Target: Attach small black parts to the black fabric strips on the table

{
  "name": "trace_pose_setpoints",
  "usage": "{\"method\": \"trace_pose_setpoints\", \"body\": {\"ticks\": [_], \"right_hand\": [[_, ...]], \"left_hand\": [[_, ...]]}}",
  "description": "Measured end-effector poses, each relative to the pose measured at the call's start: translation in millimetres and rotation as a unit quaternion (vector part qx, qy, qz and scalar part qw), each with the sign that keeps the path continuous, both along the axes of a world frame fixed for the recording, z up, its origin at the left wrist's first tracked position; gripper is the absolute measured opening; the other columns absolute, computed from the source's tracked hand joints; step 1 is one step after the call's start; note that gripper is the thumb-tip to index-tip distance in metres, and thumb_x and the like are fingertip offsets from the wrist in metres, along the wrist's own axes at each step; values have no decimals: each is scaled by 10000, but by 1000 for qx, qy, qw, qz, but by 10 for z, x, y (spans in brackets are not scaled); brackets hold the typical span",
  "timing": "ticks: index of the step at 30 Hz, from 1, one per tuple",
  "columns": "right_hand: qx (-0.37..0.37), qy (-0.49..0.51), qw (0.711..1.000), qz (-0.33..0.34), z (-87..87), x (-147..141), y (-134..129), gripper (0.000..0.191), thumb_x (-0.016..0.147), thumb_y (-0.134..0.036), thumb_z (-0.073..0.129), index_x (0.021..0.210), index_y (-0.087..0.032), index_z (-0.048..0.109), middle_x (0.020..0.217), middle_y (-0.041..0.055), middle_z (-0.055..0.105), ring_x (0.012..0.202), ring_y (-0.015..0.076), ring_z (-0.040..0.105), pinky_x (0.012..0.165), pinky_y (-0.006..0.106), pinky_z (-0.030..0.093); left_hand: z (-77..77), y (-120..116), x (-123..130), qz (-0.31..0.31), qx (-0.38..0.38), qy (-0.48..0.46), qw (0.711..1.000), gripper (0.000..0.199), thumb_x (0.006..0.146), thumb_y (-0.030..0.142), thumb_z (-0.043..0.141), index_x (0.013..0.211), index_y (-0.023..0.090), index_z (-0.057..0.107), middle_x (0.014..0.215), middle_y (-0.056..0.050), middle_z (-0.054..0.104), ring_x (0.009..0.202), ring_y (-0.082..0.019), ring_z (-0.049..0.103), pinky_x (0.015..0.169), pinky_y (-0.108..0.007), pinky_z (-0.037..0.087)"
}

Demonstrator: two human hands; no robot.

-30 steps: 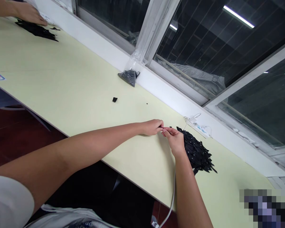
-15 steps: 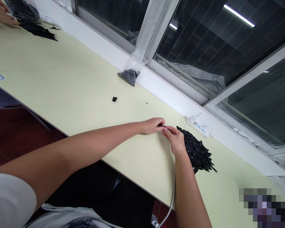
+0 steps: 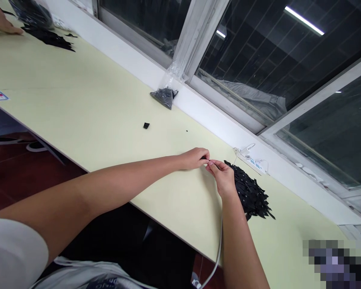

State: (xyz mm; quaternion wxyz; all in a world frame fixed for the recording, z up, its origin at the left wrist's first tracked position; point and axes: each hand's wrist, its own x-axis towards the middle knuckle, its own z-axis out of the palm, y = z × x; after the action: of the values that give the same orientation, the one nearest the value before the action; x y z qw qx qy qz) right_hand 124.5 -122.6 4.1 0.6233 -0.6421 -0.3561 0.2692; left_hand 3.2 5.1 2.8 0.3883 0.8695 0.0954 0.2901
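My left hand (image 3: 195,158) and my right hand (image 3: 223,176) meet fingertip to fingertip over the pale yellow table (image 3: 93,116). Between the pinched fingers is a small black strip (image 3: 214,162), held by both hands. Just right of my right hand lies a heap of similar black strips (image 3: 250,192). How the strip is gripped is mostly hidden by the fingers.
A single black piece (image 3: 146,125) lies on the table farther off. A clear bag of dark parts (image 3: 164,95) leans against the window sill. A white power strip (image 3: 252,160) sits by the sill. Another person's hand (image 3: 0,22) rests by a second black pile (image 3: 51,38) at far left.
My hands have stayed together, fingers working the small black strip. The other person's hand at far left has drawn back toward the frame edge.
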Motion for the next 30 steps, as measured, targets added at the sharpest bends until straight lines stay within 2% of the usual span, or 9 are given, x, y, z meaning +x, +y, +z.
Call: {"method": "trace_pose_setpoints", "body": {"ticks": [4, 13, 19, 22, 25, 28, 30], "right_hand": [[8, -11, 1000, -4, 6, -4, 19, 411, 625, -470, 851, 884, -180, 719, 918, 56, 720, 772, 180, 668, 858, 385, 581], [-18, -5, 1000, 0, -49, 12, 26, 381, 649, -485, 805, 857, -195, 672, 895, 24, 666, 775, 161, 635, 766, 321, 573], [-61, -112, 991, -33, -147, 107, 53, 400, 698, -556, 720, 859, -201, 627, 807, 39, 651, 738, 196, 627, 665, 342, 566], [-74, -145, 985, -48, -187, 156, 44, 394, 740, -569, 663, 883, -207, 602, 812, 52, 665, 730, 212, 636, 625, 342, 550], [-92, -181, 977, -63, -221, 203, 24, 404, 757, -571, 629, 927, -206, 612, 805, 59, 682, 664, 204, 615, 570, 320, 497], [-106, -234, 962, -87, -248, 237, 13, 423, 758, -563, 610, 948, -187, 651, 768, 71, 691, 633, 208, 599, 590, 327, 460], [-120, -271, 950, -98, -255, 242, 15, 418, 763, -545, 591, 949, -180, 676, 764, 79, 699, 648, 222, 606, 632, 343, 452]], "left_hand": [[11, 9, 2, 14, -28, -30, 999, 52, 842, 213, 623, 835, 162, 629, 846, -34, 667, 771, -150, 569, 705, -284, 431], [-64, 2, 22, -27, -97, -33, 994, 68, 838, 198, 628, 891, 158, 643, 839, -24, 675, 753, -130, 577, 701, -270, 446], [-110, 1, 22, -16, -96, -8, 995, 119, 838, 164, 592, 953, 164, 626, 902, -33, 675, 806, -140, 602, 756, -280, 477], [-83, 57, -23, 31, -47, 26, 998, 125, 866, 203, 564, 971, 177, 626, 946, -46, 675, 822, -161, 604, 766, -299, 481], [12, 215, -117, 99, 51, 74, 991, 150, 884, 205, 536, 997, 179, 631, 1046, -81, 663, 934, -212, 601, 844, -349, 477], [200, 498, -322, 209, 133, 150, 957, 226, 864, 144, 526, 1062, 161, 634, 1194, -149, 602, 1126, -300, 543, 947, -436, 447], [354, 728, -533, 320, 115, 205, 918, 320, 832, 97, 531, 1134, 147, 619, 1262, -184, 557, 1185, -335, 513, 959, -465, 445]]}}
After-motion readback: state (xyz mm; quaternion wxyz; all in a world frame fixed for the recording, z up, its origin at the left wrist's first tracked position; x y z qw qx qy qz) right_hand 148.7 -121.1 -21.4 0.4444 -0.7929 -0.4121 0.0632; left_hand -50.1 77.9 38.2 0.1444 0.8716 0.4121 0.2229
